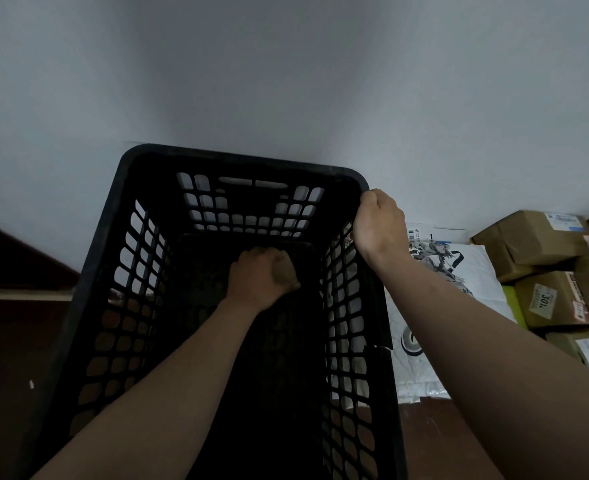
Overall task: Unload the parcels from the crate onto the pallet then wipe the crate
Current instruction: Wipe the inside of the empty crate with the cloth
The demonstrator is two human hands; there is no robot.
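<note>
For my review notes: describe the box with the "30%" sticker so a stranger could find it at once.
Start at the black crate and look right, past the white bag, to the stack of brown boxes by the wall. The box sits below the topmost one; it alone bears a pale tilted sticker reading "30%".

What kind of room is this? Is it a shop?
Probably a storeroom or parcel-sorting corner, not a shop floor. Taped cardboard boxes with shipping labels are stacked by a bare wall, a white mailing bag lies beside them, and a black plastic crate is being cleaned out.
</note>
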